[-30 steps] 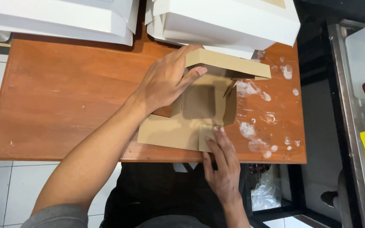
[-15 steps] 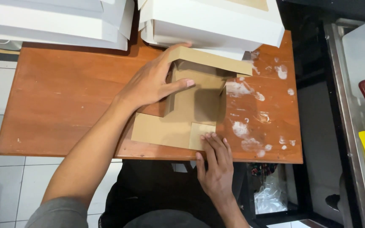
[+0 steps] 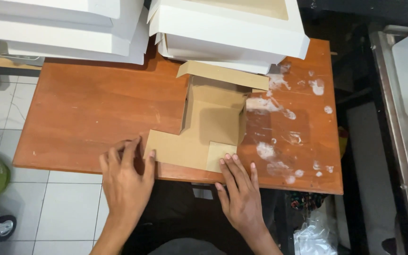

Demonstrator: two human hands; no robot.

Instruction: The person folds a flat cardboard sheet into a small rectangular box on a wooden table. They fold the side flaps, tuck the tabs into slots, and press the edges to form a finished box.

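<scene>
At the near edge of the wooden table (image 3: 86, 113), both hands lie flat with fingers spread, gripping nothing. Left hand (image 3: 124, 182) rests palm-down at 7 o'clock of the brown cardboard box blank (image 3: 208, 123), its thumb tip touching the blank's lower-left flap. Right hand (image 3: 241, 193) sits at 6 o'clock, fingertips pressing the small lower flap against the table edge. Blank is partly folded: side walls upright, far flap raised toward 12 o'clock. Stacks of white boxes (image 3: 232, 33) stand just beyond it. White smears (image 3: 265, 151) mark the tabletop at 3 o'clock.
</scene>
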